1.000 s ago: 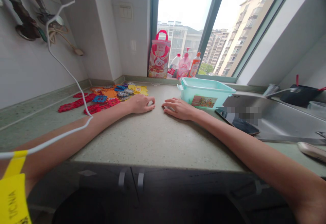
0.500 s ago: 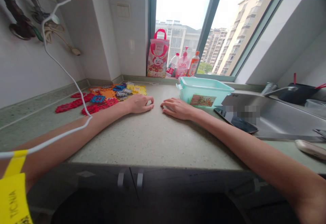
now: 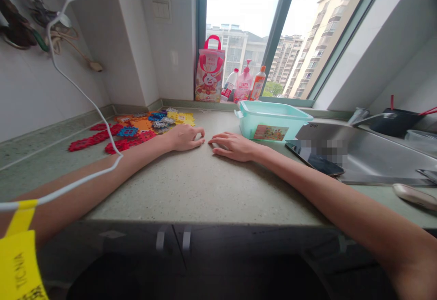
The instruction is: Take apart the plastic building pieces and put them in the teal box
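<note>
My left hand (image 3: 186, 138) rests on the pale speckled countertop (image 3: 191, 190), thumb and forefinger apart with a gap between them and nothing held. Just beyond and left of it lies a spread of flat interlocking plastic pieces: red (image 3: 92, 140), orange (image 3: 141, 124), blue (image 3: 127, 131), grey (image 3: 164, 124) and yellow (image 3: 180, 118). My right hand (image 3: 235, 146) lies on the counter with its fingers stretched toward the left hand, a small gap between the two. It is empty. Right behind it stands a mint-green plastic bin (image 3: 273, 113) with a picture label on its front.
A phone (image 3: 314, 159) lies by the edge of the steel sink (image 3: 362, 154). On the windowsill stand a pink bag (image 3: 210, 77) and several bottles (image 3: 243, 86). A white cable (image 3: 82, 93) hangs across the left side, passing over my left forearm.
My right hand has slid slightly left, closer to my left hand, its fingers a little straighter. The left hand has stayed nearly still. The view has shifted slightly.
</note>
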Demonstrator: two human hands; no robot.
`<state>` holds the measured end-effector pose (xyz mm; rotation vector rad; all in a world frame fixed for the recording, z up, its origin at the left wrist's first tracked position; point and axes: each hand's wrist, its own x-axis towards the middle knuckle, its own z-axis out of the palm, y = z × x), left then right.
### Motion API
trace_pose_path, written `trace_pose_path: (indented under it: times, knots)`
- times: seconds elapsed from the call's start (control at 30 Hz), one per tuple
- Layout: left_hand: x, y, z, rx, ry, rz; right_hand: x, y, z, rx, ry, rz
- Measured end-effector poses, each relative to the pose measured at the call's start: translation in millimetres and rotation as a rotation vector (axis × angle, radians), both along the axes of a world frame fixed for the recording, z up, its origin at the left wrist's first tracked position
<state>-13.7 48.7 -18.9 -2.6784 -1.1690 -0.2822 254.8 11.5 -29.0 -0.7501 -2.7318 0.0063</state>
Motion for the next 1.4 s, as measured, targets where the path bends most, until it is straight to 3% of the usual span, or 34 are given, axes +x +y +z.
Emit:
trace_pose_path:
  times: [0.33, 0.73, 1.4]
  knots:
    - [0.9, -1.9, 1.5, -0.009, -0.016, 0.003, -0.6, -0.4, -1.5, -0.088, 0.088, 0.002]
    - [0.2, 0.7, 0.5, -0.010, 0.005, 0.000, -0.8, -3.0, 0.9, 0.010, 0.013, 0.036]
    - [2.5, -5.0, 5.3, -0.030, 0.007, 0.018, -1.4, -3.5, 1.3, -0.002, 0.028, 0.032]
